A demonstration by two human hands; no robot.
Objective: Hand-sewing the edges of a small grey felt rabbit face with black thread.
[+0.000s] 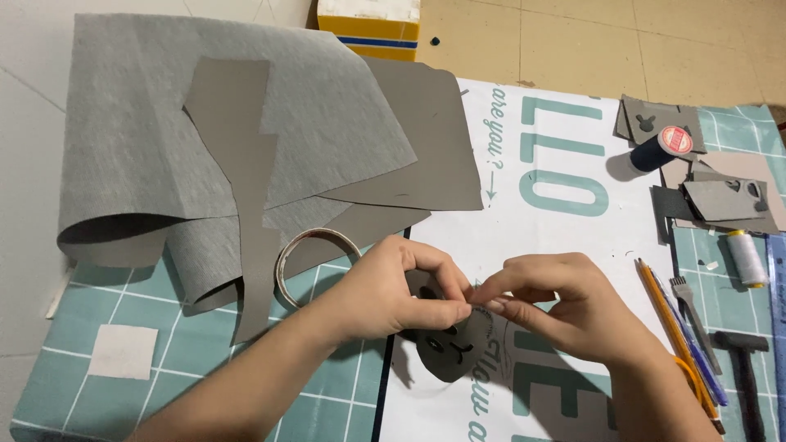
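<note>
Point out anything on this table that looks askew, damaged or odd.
Nothing looks damaged or spilled. The grey felt sheet is curled up at its left edge, not flat, and grey offcuts lie in a loose heap at right. Both hands pinch a small grey cut-out.

This is a home craft corner set up on the floor. Pale floor tiles (622, 49) lie beyond the fingers, a green cutting mat (74, 368) under them, and grey fabric (246, 106), thread spools (661, 149) and pencils (667, 315) around them.
</note>
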